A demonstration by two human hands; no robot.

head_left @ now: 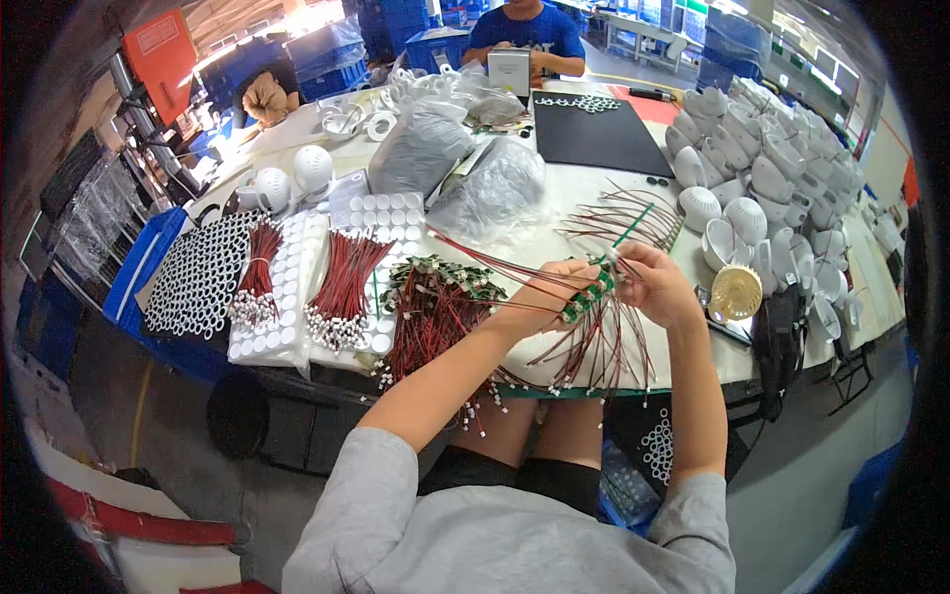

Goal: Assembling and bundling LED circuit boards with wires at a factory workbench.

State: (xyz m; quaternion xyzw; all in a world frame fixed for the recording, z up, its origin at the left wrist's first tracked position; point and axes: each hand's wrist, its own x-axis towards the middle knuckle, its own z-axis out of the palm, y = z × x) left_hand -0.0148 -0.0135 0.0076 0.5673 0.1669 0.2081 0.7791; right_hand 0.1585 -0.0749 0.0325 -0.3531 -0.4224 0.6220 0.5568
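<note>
My left hand [554, 295] is closed round a row of small green circuit boards [591, 295], with thin red and black wires trailing from it. Fingers of my right hand [655, 284] pinch together at the boards' upper right end, beside a small whitish piece; what exactly they grip is too small to tell. A thin green strip [633, 225] points up and away from between the hands. Loose wires [618, 342] hang below them toward the table's front edge. Left of my left forearm lies a heaped pile of wired circuit boards [440, 307] with white connectors.
Two bundles of red wires [348, 272] lie on trays of white round caps [391, 213]. White rings [203, 267] cover a black board at left. Plastic bags [490, 188], a black mat [599, 136] and piled white housings [782, 163] occupy the table. A yellowish round fan [736, 292] sits right. A person [529, 38] works opposite.
</note>
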